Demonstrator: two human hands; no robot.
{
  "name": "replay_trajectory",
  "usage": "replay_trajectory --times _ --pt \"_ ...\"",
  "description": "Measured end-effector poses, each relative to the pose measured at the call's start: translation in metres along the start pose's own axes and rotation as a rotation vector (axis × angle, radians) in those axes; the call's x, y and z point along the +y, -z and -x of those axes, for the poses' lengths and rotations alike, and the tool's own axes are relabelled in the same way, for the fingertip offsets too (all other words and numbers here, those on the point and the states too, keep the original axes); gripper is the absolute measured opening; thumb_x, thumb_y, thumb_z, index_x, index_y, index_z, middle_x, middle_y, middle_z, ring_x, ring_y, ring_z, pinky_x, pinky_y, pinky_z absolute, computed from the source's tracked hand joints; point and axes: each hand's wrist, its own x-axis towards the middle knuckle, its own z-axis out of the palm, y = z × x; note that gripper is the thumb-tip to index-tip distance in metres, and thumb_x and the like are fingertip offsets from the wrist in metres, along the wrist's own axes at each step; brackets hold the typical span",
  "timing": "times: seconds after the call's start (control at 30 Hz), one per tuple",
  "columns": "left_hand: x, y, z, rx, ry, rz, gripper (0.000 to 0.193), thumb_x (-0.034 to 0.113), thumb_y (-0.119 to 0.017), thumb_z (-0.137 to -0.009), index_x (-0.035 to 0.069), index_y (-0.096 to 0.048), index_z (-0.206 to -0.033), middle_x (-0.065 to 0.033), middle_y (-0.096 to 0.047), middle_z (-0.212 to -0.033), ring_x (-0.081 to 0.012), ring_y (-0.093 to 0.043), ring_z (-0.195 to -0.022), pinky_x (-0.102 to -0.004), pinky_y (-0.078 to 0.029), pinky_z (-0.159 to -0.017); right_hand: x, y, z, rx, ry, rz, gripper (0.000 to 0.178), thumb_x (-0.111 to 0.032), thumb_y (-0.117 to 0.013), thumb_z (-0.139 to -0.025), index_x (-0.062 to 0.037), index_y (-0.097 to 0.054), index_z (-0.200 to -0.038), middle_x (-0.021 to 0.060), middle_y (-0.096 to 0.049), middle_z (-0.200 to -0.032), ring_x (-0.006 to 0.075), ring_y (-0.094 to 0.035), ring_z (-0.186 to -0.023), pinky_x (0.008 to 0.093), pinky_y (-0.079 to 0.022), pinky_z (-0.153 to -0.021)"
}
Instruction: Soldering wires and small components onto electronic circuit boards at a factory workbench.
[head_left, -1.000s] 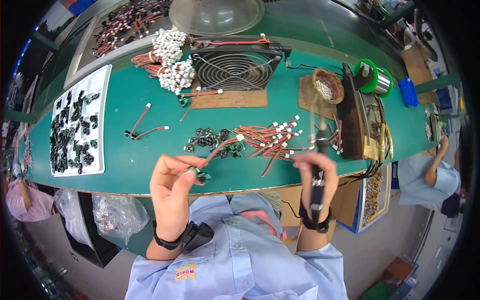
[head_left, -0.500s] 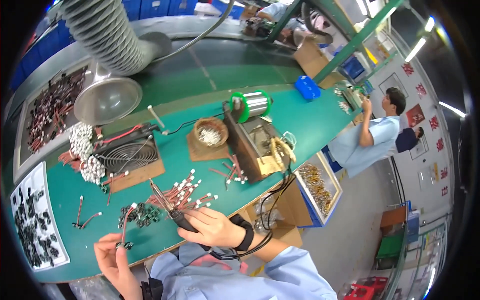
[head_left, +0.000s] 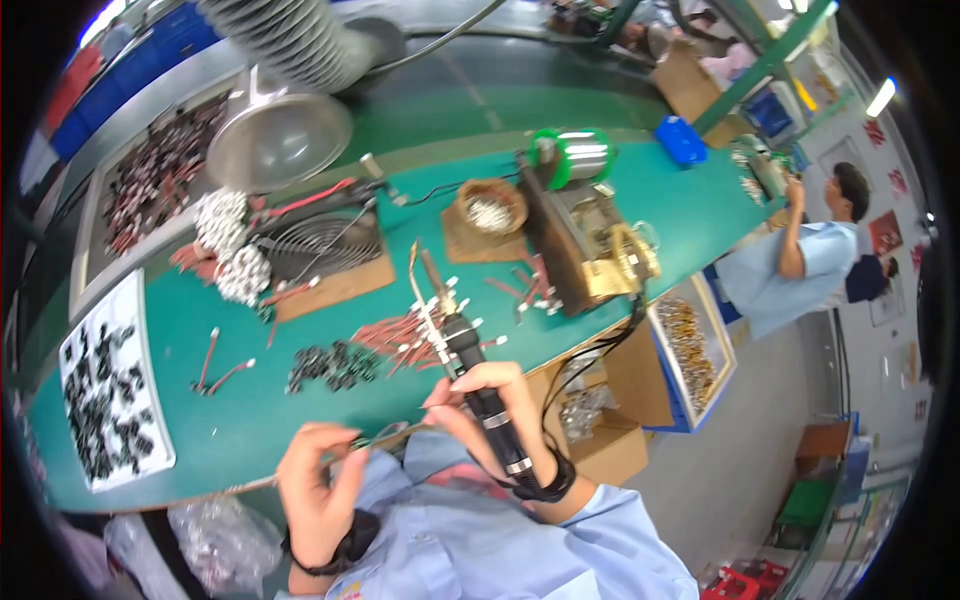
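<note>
My left hand (head_left: 322,485) is closed in a pinch on a small dark green-black component (head_left: 360,442) at the table's front edge. A thin wire (head_left: 398,432) runs from it toward my right hand (head_left: 500,405), which is wrapped round the black handle of a soldering iron (head_left: 492,412). The iron's metal tip points away from me, over red wires with white connectors (head_left: 400,338). My right thumb and fingertip come together near the wire; whether they grip its end is unclear. Small black components (head_left: 333,367) lie piled left of the wires.
A white tray of black parts (head_left: 155,425) lies at the left. Farther back are a coil holder (head_left: 325,250), a bowl of white pieces (head_left: 490,212), a solder spool (head_left: 575,158) and a fume funnel (head_left: 280,145). A co-worker (head_left: 800,250) stands at right beyond a parts box (head_left: 690,350).
My left hand has moved right and toward my body with the component. The right hand has turned the iron more upright and come close to the wire. The view has shifted.
</note>
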Motion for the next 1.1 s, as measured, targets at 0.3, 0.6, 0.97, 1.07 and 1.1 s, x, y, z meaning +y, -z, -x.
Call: replay_trajectory --times 0.3,0.6,0.97,1.07,1.1 --pt "0.011 -0.002 0.000 -0.214 0.118 0.118 0.025 -0.010 -0.061 -0.073 -0.004 -0.056 -0.097 -0.0082 -0.054 -0.086 -0.0126 -0.053 -0.079 -0.0228 -0.042 -0.071 -0.012 -0.006 0.004 -0.182 -0.215 -0.005 0.036 0.008 -0.062 -0.078 -0.0048 -0.041 -0.103 0.0104 -0.058 -0.087 0.0143 -0.059 -0.078 0.0282 -0.049 -0.073" --pt "-0.002 -0.002 0.000 -0.064 0.184 0.421 0.026 -0.004 -0.064 -0.077 -0.002 -0.056 -0.102 -0.0084 -0.057 -0.094 -0.0123 -0.057 -0.082 -0.0240 -0.045 -0.071 -0.012 -0.010 0.006 -0.131 -0.281 -0.153 0.038 0.008 -0.062 -0.077 -0.0059 -0.038 -0.103 0.0107 -0.058 -0.083 0.0134 -0.059 -0.076 0.0260 -0.049 -0.067" --pt "-0.028 -0.006 -0.010 -0.253 0.450 1.050 0.023 0.007 -0.060 -0.085 0.002 -0.053 -0.106 -0.0075 -0.058 -0.101 -0.0121 -0.055 -0.087 -0.0238 -0.043 -0.077 -0.010 -0.016 0.004 -0.239 -0.084 0.113 0.041 0.008 -0.065 -0.072 -0.0059 -0.040 -0.101 0.0094 -0.058 -0.081 0.0113 -0.057 -0.068 0.0216 -0.046 -0.054" --pt "-0.031 -0.006 -0.010 -0.341 0.515 1.273 0.024 0.014 -0.059 -0.086 0.003 -0.053 -0.107 -0.0067 -0.058 -0.102 -0.0134 -0.054 -0.091 -0.0254 -0.042 -0.077 -0.013 -0.019 0.002 -0.241 -0.029 0.152 0.042 0.006 -0.068 -0.071 -0.0064 -0.041 -0.100 0.0072 -0.059 -0.078 0.0115 -0.057 -0.068 0.0225 -0.044 -0.057" --pt "-0.031 -0.006 -0.010 -0.341 0.519 1.270 0.024 0.014 -0.059 -0.086 0.003 -0.053 -0.107 -0.0067 -0.058 -0.102 -0.0134 -0.054 -0.091 -0.0254 -0.042 -0.077 -0.014 -0.019 0.001 -0.232 -0.010 0.172 0.042 0.004 -0.069 -0.070 -0.0070 -0.041 -0.100 0.0059 -0.060 -0.077 0.0114 -0.057 -0.067 0.0236 -0.044 -0.060"
